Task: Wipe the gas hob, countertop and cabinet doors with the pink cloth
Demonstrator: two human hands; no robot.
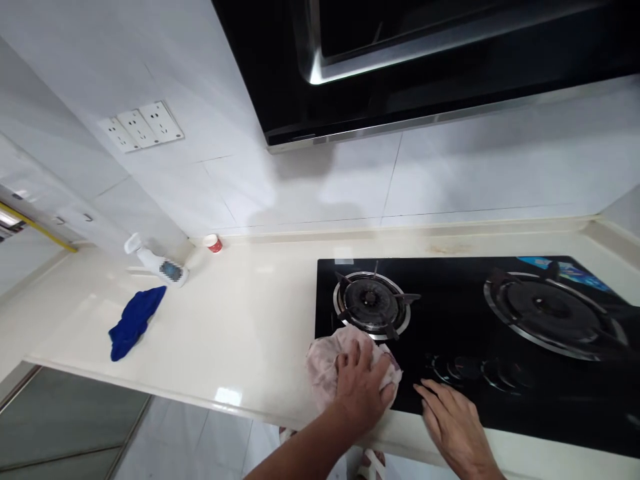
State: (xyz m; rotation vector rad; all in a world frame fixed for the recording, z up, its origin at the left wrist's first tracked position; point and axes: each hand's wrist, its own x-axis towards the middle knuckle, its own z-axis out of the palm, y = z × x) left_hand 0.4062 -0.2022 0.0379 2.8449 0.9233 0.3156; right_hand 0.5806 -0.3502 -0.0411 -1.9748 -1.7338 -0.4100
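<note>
A crumpled pale pink cloth (327, 367) lies over the front left corner of the black glass gas stove (440, 293). My left hand (361, 380) presses down on this cloth, fingers curled into it. Just behind the cloth is the left burner (371, 298) with its metal ring and pan supports. My right hand (453, 420) rests at the stove's front edge, fingers stretched out and holding nothing. The control knobs (485, 370) sit a little beyond its fingertips. Further right is the second burner (545, 307).
On the cream counter (250, 320) to the left are a blue cloth (136, 320), a white spray bottle (157, 262) and a small red and white cup (213, 243). A black range hood (425, 87) overhangs the stove. Wall sockets (143, 127) are at upper left.
</note>
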